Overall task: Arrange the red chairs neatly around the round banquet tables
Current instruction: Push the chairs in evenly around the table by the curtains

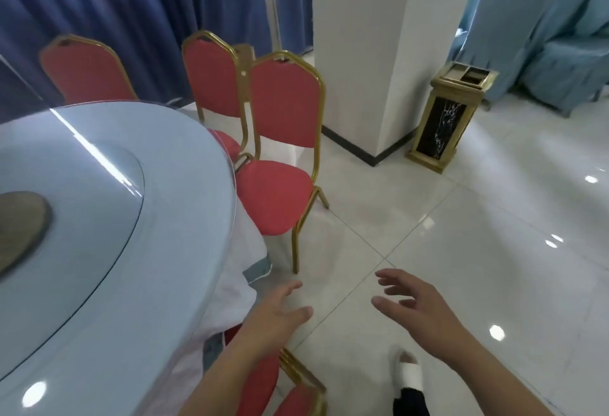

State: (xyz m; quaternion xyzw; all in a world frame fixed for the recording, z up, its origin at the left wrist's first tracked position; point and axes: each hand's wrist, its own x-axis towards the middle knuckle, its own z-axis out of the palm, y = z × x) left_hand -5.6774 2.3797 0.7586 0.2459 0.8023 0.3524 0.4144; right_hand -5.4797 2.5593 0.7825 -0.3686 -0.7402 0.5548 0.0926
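chairs: one askew, both hands free

chairs sit at the right rim of the round counter. near chair stands just beside the edge, its seat angled off the radial line and only slightly under the cloth; judged not yet neat. next chair is behind it, seat tucked partly under the rim, back overlapping the near one in this view, so spacing looks too tight. far chair shows only its back above the counter. a fourth chair lies at the bottom edge, below the left forearm, close against the cloth. likely reason for the layout: backs face outward so seats slide under the rim.

left hand is out in front, palm down, fingers straight and loosely apart, holding nothing, above the fourth chair. right hand is raised over the floor, palm turned inward, fingers spread and slightly bent, holding nothing. both are well short of the near chair.

judgement: reach toward the near chair is next; its back is the natural hold.
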